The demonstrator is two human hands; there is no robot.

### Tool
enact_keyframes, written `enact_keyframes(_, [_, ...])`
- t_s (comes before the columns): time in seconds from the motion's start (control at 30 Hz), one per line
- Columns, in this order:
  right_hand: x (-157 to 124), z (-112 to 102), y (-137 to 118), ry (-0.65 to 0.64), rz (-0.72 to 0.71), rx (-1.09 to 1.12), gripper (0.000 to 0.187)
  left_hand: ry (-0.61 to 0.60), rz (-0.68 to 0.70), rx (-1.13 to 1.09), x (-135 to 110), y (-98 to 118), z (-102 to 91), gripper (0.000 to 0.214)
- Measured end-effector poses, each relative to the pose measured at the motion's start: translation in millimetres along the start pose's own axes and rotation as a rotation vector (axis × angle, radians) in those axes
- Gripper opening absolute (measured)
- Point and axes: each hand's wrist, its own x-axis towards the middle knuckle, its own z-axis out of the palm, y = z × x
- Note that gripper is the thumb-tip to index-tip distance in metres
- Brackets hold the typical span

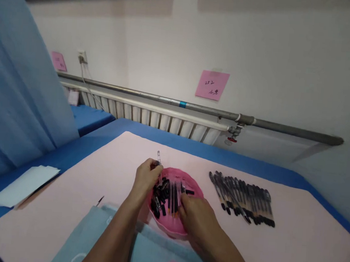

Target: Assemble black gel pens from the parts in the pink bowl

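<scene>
The fingers [154, 168] of the left hand [146, 178] are curled shut around a clear pen barrel [159, 157]. The barrel pokes out of the fist toward 12 o'clock, and its lower part is hidden in the grip. This hand sits at the 10 o'clock rim of a pink bowl [196, 184]. The right hand [195, 217] lies over the bowl's 5 o'clock side, with its fingers [184, 199] stretched down into the bowl. Whether they pinch anything cannot be told, since the tips are lost among the contents. Inside the bowl is a heap of black pen parts [160, 197], and a few thin refills [173, 199] lie between the heap and the right hand. The bowl rests on a pale pink surface [290, 245]. At the bowl's 3 o'clock, apart from it, a row of pens [242, 199] lies side by side, touching one another. At its 8 o'clock a small black piece [100, 200] lies alone on the surface. A light blue cloth [94, 229] spreads at 6 to 7 o'clock under both forearms and reaches the bowl's near rim. Well apart at 9 o'clock, a white sheet of paper [25, 184] lies on the blue cover [85, 148] beyond the surface's edge. At 12 o'clock a white radiator [151, 119] and a grey pipe [284, 129] run along the wall, with a pink note [212, 85] stuck above them. A blue curtain [14, 94] hangs at 10 o'clock.
</scene>
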Motion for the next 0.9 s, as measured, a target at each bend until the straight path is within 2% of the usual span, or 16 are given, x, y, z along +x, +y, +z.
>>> enact_keyframes(0.13, [14, 9, 0, -0.019, 0.051, 0.010, 0.021, -0.020, -0.027, -0.059, -2, 2, -0.9, 0.005])
enact_keyframes(0.27, [17, 13, 5, -0.007, 0.039, 0.086, 0.026, -0.082, -0.093, -0.150, -3, 5, 0.9, 0.007])
enact_keyframes(0.43, [17, 15, 16, 0.119, -0.005, 0.303, 0.026, -0.158, -0.244, -0.329, -4, 12, 4.0, 0.007])
enact_keyframes(0.53, [17, 11, 22, 0.183, 0.002, 0.424, 0.020, -0.144, -0.305, -0.418, -3, 15, 4.6, 0.008])
enact_keyframes(0.6, [17, 5, 25, 0.216, 0.011, 0.602, 0.021, -0.124, -0.320, -0.464, -2, 16, 4.0, 0.008])
enact_keyframes(0.73, [18, -5, 27, 0.164, 0.008, 0.952, 0.025, -0.094, -0.314, -0.517, 1, 16, 0.8, 0.007])
enact_keyframes(0.9, [20, -5, 25, 0.125, -0.017, 1.065, 0.024, -0.107, -0.279, -0.518, 3, 17, -3.3, 0.010])
